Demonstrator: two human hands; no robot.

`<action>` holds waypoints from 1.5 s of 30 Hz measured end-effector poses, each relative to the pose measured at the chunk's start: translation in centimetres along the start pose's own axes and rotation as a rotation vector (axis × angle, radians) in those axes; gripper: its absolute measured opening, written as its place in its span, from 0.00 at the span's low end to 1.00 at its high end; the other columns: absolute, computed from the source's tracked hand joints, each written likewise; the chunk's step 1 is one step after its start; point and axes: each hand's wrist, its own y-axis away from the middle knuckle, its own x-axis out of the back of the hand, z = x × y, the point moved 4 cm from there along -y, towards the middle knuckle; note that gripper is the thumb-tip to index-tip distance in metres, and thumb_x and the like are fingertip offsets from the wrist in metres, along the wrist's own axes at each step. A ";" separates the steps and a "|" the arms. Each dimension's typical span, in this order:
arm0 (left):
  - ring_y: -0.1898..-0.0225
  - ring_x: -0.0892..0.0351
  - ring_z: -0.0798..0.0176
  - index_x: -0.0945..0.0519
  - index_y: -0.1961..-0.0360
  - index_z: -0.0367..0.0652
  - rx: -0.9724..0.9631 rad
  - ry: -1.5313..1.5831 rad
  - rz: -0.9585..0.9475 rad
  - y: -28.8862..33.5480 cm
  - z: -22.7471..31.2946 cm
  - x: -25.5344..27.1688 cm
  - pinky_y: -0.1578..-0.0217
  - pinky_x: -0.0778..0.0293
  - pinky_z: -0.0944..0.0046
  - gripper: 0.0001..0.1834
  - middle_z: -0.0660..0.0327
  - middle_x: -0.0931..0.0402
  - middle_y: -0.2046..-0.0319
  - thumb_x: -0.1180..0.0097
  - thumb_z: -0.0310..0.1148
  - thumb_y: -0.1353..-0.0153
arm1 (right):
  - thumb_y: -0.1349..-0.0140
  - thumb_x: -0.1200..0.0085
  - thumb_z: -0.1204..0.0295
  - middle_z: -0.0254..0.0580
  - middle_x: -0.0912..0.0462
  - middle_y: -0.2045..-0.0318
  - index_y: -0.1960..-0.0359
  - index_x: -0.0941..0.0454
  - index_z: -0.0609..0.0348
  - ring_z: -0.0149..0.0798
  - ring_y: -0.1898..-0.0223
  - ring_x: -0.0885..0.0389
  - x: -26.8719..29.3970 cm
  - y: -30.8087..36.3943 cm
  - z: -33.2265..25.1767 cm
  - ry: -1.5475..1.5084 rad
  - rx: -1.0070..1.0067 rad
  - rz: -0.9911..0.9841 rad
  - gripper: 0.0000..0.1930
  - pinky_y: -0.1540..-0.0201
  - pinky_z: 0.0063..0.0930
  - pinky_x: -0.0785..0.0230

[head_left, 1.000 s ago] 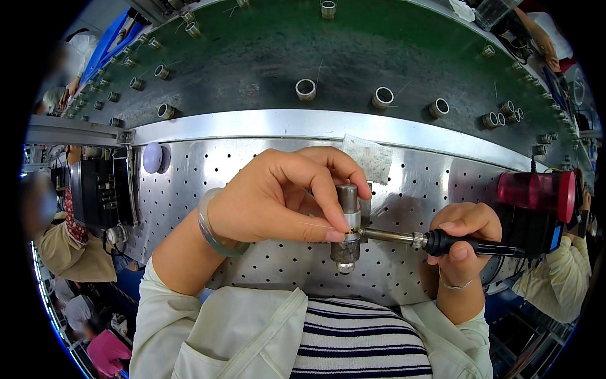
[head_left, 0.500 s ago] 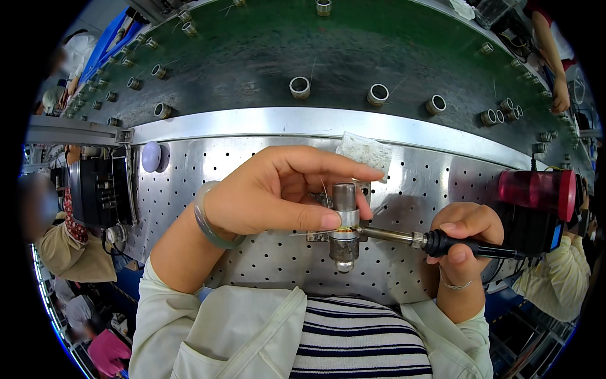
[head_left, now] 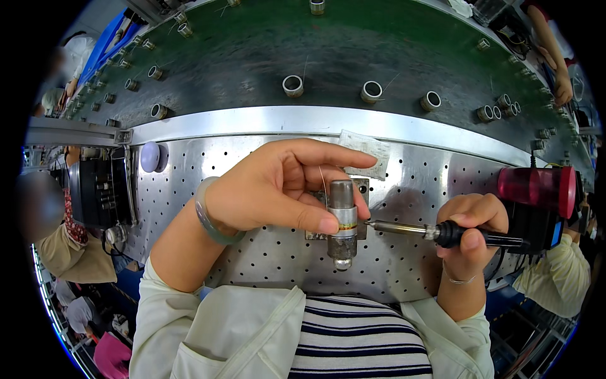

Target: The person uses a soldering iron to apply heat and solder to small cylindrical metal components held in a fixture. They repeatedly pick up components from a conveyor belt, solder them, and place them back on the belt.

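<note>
My left hand point(head_left: 287, 188) reaches in from the left, thumb and fingers on a metal cylinder point(head_left: 343, 245) that stands in front of a small fixture block point(head_left: 362, 187). The cylinder has a dark grey top, a bright ring around its middle with a yellowish band, and a rounded shiny bottom end. A thin wire rises beside it. On the right, my right hand point(head_left: 473, 230) grips a soldering iron point(head_left: 451, 234) by its black handle. The iron's metal tip points left and is a short gap away from the cylinder.
A perforated metal table point(head_left: 196, 189) lies under my hands, with a whitish pad point(head_left: 365, 153) behind them. Beyond runs a green belt point(head_left: 240, 63) carrying several metal rings. A lilac knob point(head_left: 150, 156) sits left; a red translucent container point(head_left: 536, 191) stands right. Other people work at both sides.
The soldering iron's tip has drawn back to the right, off the cylinder it was touching. The cylinder has shifted slightly left in my left hand. Rings on the belt have moved slightly left.
</note>
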 end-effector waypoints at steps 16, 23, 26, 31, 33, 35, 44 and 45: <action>0.65 0.21 0.67 0.39 0.41 0.27 0.005 0.016 0.061 -0.3 -1.1 0.6 0.62 0.23 0.73 0.42 0.54 0.23 0.64 0.33 0.20 0.59 | 0.50 0.37 0.73 0.44 0.23 0.80 0.71 0.27 0.68 0.31 0.84 0.25 -0.3 -0.1 0.6 -0.038 -0.010 -0.068 0.13 0.81 0.17 0.33; 0.62 0.21 0.65 0.40 0.41 0.27 0.010 0.008 0.069 -0.3 -0.9 0.5 0.62 0.23 0.73 0.42 0.54 0.23 0.64 0.33 0.20 0.59 | 0.50 0.37 0.73 0.44 0.23 0.80 0.71 0.28 0.67 0.30 0.84 0.25 -0.1 0.0 0.4 -0.019 -0.053 -0.009 0.12 0.81 0.17 0.33; 0.62 0.21 0.65 0.40 0.41 0.27 0.013 0.004 0.065 -0.3 -0.9 0.5 0.62 0.23 0.73 0.42 0.53 0.23 0.64 0.33 0.20 0.59 | 0.51 0.37 0.73 0.44 0.23 0.80 0.71 0.27 0.67 0.31 0.84 0.25 -0.2 -0.1 0.5 -0.040 -0.040 -0.023 0.12 0.81 0.17 0.32; 0.61 0.21 0.65 0.40 0.41 0.27 0.019 0.013 0.066 -0.3 -0.9 0.5 0.61 0.23 0.72 0.42 0.53 0.23 0.64 0.34 0.19 0.59 | 0.52 0.36 0.75 0.44 0.23 0.80 0.70 0.27 0.68 0.31 0.84 0.24 -0.1 -0.1 0.7 -0.043 -0.024 -0.055 0.12 0.81 0.18 0.32; 0.61 0.21 0.65 0.40 0.41 0.27 0.020 0.012 0.066 -0.3 -0.9 0.5 0.60 0.23 0.72 0.42 0.53 0.23 0.63 0.34 0.19 0.59 | 0.52 0.37 0.76 0.44 0.23 0.80 0.70 0.27 0.68 0.32 0.84 0.24 -0.1 -0.2 0.7 -0.043 -0.017 -0.071 0.12 0.81 0.19 0.33; 0.61 0.21 0.64 0.40 0.41 0.28 0.019 0.011 0.067 -0.3 -0.9 0.5 0.60 0.23 0.71 0.42 0.53 0.23 0.63 0.34 0.19 0.59 | 0.52 0.37 0.76 0.44 0.23 0.81 0.70 0.27 0.68 0.32 0.84 0.24 -0.1 -0.3 0.6 -0.043 -0.008 -0.084 0.11 0.81 0.19 0.33; 0.61 0.21 0.65 0.40 0.41 0.28 0.025 0.012 0.069 -0.2 -1.0 0.6 0.59 0.24 0.70 0.42 0.54 0.22 0.63 0.34 0.18 0.59 | 0.52 0.38 0.78 0.45 0.24 0.82 0.70 0.27 0.69 0.34 0.85 0.24 -0.5 -0.5 0.1 0.020 0.120 -0.170 0.11 0.83 0.21 0.32; 0.61 0.21 0.65 0.40 0.41 0.29 0.028 0.013 0.068 -0.2 -0.9 0.6 0.59 0.24 0.70 0.42 0.54 0.22 0.63 0.34 0.18 0.59 | 0.52 0.39 0.78 0.45 0.24 0.82 0.70 0.27 0.69 0.34 0.85 0.24 -0.5 -0.4 0.1 0.028 0.134 -0.175 0.11 0.83 0.22 0.32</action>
